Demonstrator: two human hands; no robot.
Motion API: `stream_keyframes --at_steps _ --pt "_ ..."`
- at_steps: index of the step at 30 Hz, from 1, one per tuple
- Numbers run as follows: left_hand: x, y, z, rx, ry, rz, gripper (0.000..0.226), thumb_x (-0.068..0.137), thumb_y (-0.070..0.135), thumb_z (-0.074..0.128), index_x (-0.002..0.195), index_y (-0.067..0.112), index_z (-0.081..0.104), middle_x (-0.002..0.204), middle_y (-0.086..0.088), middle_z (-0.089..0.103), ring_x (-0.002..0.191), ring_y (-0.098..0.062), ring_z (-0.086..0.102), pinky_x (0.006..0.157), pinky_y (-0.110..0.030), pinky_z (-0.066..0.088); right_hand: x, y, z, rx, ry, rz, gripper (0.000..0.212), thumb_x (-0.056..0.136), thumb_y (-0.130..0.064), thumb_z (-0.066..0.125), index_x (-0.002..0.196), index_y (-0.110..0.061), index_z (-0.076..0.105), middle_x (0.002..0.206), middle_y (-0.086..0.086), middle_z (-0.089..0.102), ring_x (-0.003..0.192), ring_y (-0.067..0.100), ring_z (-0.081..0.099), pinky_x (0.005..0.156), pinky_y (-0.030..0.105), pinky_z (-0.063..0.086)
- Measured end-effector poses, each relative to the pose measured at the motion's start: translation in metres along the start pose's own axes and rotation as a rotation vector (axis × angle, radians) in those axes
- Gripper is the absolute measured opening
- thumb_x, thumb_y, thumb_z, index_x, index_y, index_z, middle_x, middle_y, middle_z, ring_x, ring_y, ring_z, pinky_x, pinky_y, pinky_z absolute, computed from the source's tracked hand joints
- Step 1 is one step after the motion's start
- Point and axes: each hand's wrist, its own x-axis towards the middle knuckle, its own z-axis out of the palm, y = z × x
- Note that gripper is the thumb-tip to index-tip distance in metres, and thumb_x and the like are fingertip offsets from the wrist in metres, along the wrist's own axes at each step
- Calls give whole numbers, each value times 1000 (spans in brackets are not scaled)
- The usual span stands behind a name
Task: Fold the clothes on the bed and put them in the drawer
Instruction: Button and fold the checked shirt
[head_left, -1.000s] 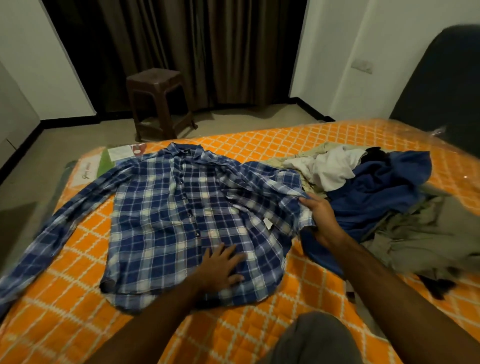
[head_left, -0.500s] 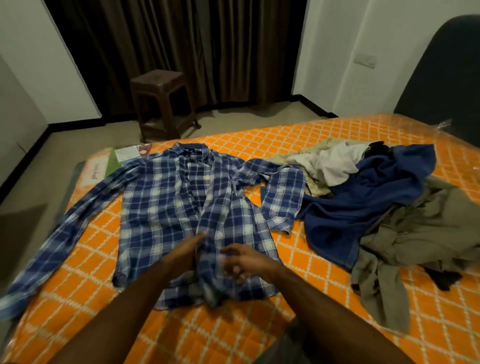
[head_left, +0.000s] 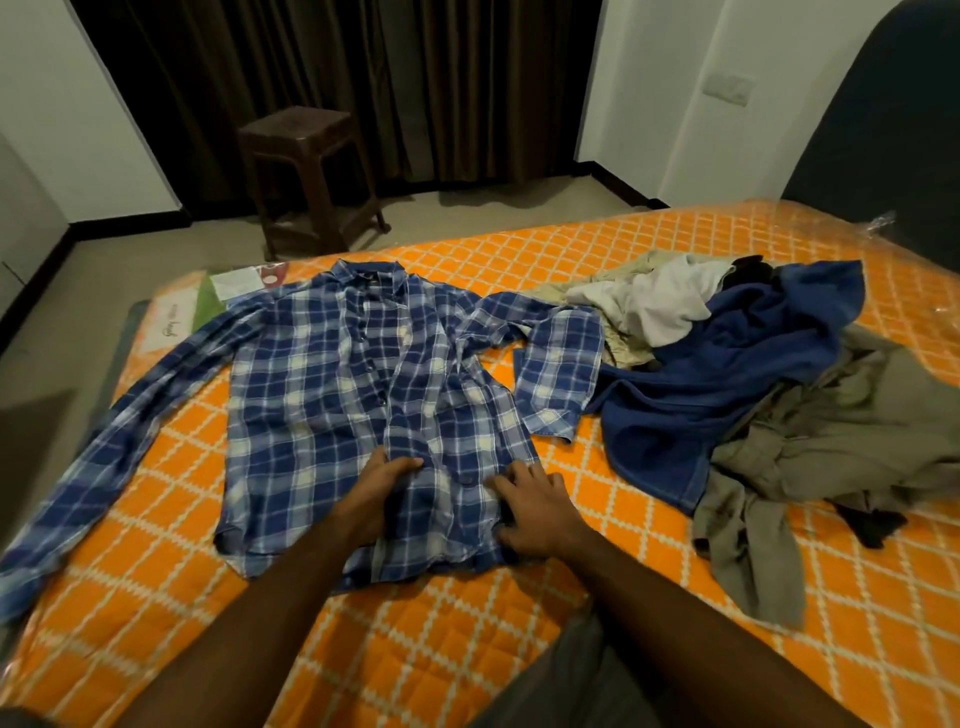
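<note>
The left hand (head_left: 382, 491) lies on the lower front of the plaid shirt (head_left: 332, 415), its fingers curled round a ridge of cloth at the button placket. The right hand (head_left: 535, 506) sits at 3 o'clock from it, near the shirt's right hem, fingers spread and bent, tips pressing into the fabric; whether they pinch a fold cannot be told. The two hands are near each other, with a strip of plaid between them.

One shirt lies face up on the bed (head_left: 467, 649), collar at 12 o'clock, hem toward the person. Its two sleeves differ: one runs out long toward 8 o'clock, reaching the bed's edge, and the other is bent back on itself at 2 o'clock, its cuff pointing down.

At 3 o'clock from the shirt lies one heap of clothes (head_left: 753, 405), touching the bent sleeve. At least four pieces can be counted in it: a white cloth (head_left: 660, 306) at the top, a blue garment (head_left: 727, 384) in the middle, an olive garment (head_left: 831, 441) spilling toward 4 o'clock, and a beige piece (head_left: 623, 343) under the white one. Dark scraps show at two spots, too small to name.

Beyond the bed, at 12 o'clock, one brown stool (head_left: 306, 176) stands on the floor before dark curtains (head_left: 363, 78). One paper label (head_left: 228, 296) lies at the bed's far corner, at 10 o'clock.
</note>
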Motion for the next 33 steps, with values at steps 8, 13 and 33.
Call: stream_keyframes --at_steps 8,13,33 --pt "1 -9 -18 134 -23 68 39 92 8 68 125 13 47 125 -19 61 104 -32 66 85 -48 56 3 17 -27 -122 104 -154 47 90 -23 63 131 -27 42 111 7 61 92 31 65 61 38 44" --pt "2 -15 -20 349 29 210 26 87 -6 70 105 4 54 113 -2 57 122 -28 52 92 -36 45 -28 61 -46 -105 163 -5 45 95 -41 56 137 -35 40 116 -1 63 95 27 66 59 35 46" --pt "-40 -8 -23 369 -71 131 42 92 18 70 128 21 50 91 -20 59 60 -19 63 57 -41 55 -15 22 -39 261 -6 86 25 106 -36 43 89 -22 55 85 1 61 78 22 57 63 35 40"
